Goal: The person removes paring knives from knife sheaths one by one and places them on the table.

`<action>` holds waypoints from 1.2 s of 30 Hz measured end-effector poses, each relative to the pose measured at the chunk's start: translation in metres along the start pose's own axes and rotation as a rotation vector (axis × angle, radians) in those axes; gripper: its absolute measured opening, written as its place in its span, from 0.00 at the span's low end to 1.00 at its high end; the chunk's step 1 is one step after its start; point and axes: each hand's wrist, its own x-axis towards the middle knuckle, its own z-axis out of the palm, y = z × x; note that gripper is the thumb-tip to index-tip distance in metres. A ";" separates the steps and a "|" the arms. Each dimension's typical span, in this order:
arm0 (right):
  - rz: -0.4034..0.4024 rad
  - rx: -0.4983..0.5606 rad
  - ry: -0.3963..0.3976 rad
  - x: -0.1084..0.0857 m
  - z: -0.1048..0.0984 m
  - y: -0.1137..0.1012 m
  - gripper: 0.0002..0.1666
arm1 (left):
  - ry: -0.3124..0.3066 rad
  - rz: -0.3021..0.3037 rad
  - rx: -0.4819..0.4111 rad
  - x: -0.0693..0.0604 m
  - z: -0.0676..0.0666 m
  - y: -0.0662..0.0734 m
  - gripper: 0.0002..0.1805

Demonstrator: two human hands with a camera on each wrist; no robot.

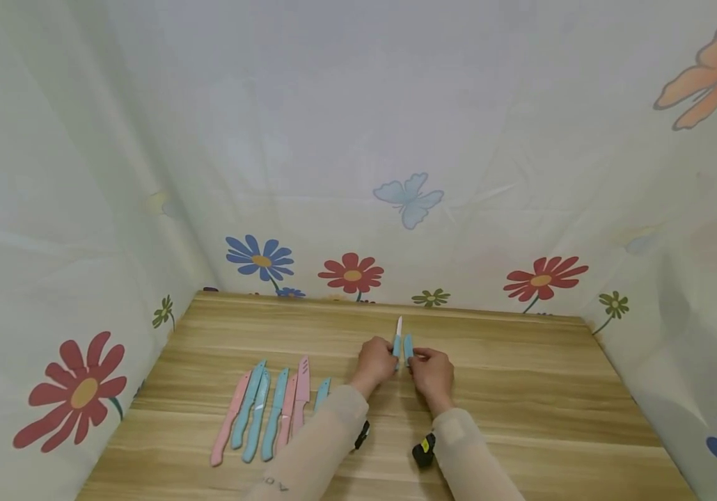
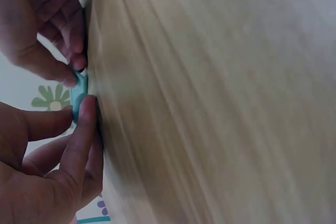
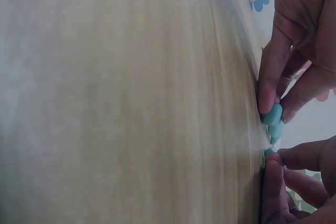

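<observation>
In the head view my left hand pinches the teal handle of a small knife, whose bare pale blade points toward the back of the table. Just beside it, my right hand holds a narrow teal sheath between thumb and fingers. Knife and sheath lie nearly parallel, with a small gap between them. From the right wrist, the rounded end of the knife handle shows between the left fingertips. The left wrist view catches both hands low over the table, the left hand nearer.
Several pink and teal sheathed knives lie in a row on the wooden table, left of my arms. The left sleeve partly covers the rightmost teal one. A flower-printed cloth surrounds the table's back and sides.
</observation>
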 end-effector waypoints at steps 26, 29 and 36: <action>-0.034 -0.088 0.036 -0.003 0.003 0.003 0.17 | 0.034 -0.024 0.061 0.008 0.018 -0.001 0.14; -0.031 -0.094 0.041 -0.003 0.003 0.003 0.17 | 0.026 -0.022 0.044 0.008 0.019 -0.001 0.14; -0.029 -0.066 0.019 -0.005 -0.004 -0.001 0.18 | -0.012 -0.022 0.006 0.004 0.015 0.001 0.20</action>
